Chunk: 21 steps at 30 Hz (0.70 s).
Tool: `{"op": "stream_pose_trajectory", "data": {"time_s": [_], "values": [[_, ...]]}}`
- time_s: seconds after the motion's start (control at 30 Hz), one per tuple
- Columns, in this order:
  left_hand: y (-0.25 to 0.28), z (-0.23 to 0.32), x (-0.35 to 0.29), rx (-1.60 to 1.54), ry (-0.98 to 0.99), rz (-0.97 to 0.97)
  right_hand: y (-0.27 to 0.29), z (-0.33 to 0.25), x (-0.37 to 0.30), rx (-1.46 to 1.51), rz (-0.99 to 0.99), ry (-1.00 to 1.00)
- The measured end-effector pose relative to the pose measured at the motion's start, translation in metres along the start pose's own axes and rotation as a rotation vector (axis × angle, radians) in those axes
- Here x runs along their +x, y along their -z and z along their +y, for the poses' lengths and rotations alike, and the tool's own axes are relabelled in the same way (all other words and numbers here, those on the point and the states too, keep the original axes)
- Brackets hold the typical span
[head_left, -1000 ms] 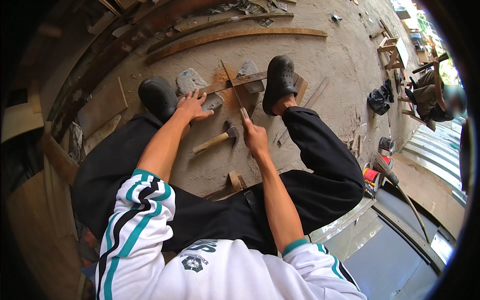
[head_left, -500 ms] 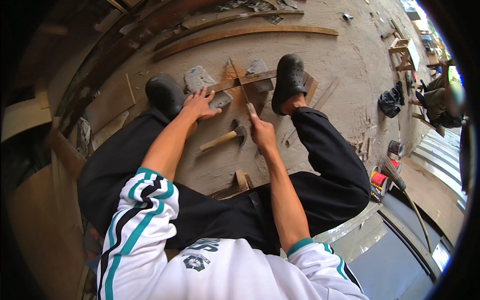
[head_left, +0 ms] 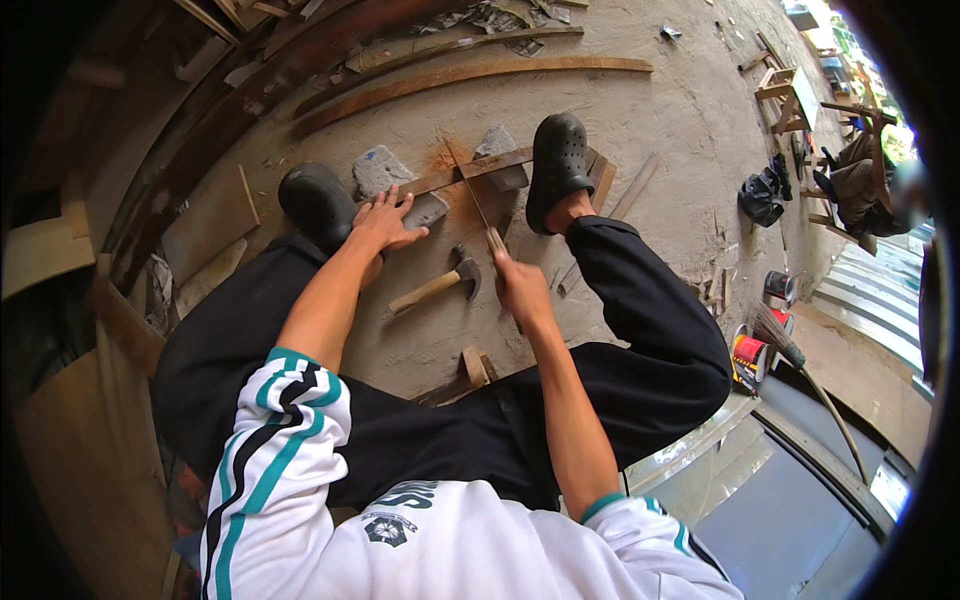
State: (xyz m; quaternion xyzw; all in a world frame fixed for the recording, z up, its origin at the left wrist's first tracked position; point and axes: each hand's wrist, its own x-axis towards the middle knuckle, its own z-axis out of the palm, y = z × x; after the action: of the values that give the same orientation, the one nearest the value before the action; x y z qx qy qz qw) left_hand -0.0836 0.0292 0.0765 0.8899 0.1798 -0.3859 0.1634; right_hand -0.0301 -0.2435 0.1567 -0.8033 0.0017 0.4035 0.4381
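A narrow brown wooden strip [head_left: 437, 181] lies across two rough grey blocks, the left block [head_left: 378, 170] and the right block [head_left: 497, 143], at the far side between the person's feet; the blocks seem to lift it off the floor [head_left: 640, 120] so that a blade can pass. The left hand [head_left: 383, 222] is spread over the strip's left part, fingers apart and clenching nothing, apparently pressing it steady. The right hand [head_left: 522, 288] is closed around the pale handle of a saw [head_left: 477, 203], whose thin, straight blade crosses the strip between the blocks, where the span is unsupported. The strip's right end meets the right clog [head_left: 560, 160], perhaps as a brace, though whether the sole bears on it I cannot tell. The left clog [head_left: 315, 205], also black rubber, stands near the other end. Orange dust [head_left: 447, 157] powders the gritty, uneven floor beyond the strip. Nearer, a hammer [head_left: 430, 290] with a smooth light-wood handle and curved dark metal head lies within reach, between the forearms.
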Motion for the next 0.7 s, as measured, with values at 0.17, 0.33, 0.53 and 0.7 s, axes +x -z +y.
{"op": "stream_pose_trajectory", "data": {"time_s": [0.17, 0.33, 0.53, 0.7], "values": [[0.000, 0.004, -0.002, 0.003, -0.012, 0.004, 0.021, 0.001, -0.063, 0.079, 0.031, -0.122], [0.012, 0.011, -0.002, 0.002, -0.021, 0.024, 0.004, -0.002, 0.011, 0.109, 0.061, -0.035], [0.000, -0.001, -0.005, -0.005, 0.008, -0.003, 0.017, -0.011, -0.067, 0.073, 0.024, -0.103], [-0.004, -0.002, -0.002, 0.000, 0.005, 0.015, 0.011, 0.010, -0.057, 0.053, 0.056, -0.066]]}}
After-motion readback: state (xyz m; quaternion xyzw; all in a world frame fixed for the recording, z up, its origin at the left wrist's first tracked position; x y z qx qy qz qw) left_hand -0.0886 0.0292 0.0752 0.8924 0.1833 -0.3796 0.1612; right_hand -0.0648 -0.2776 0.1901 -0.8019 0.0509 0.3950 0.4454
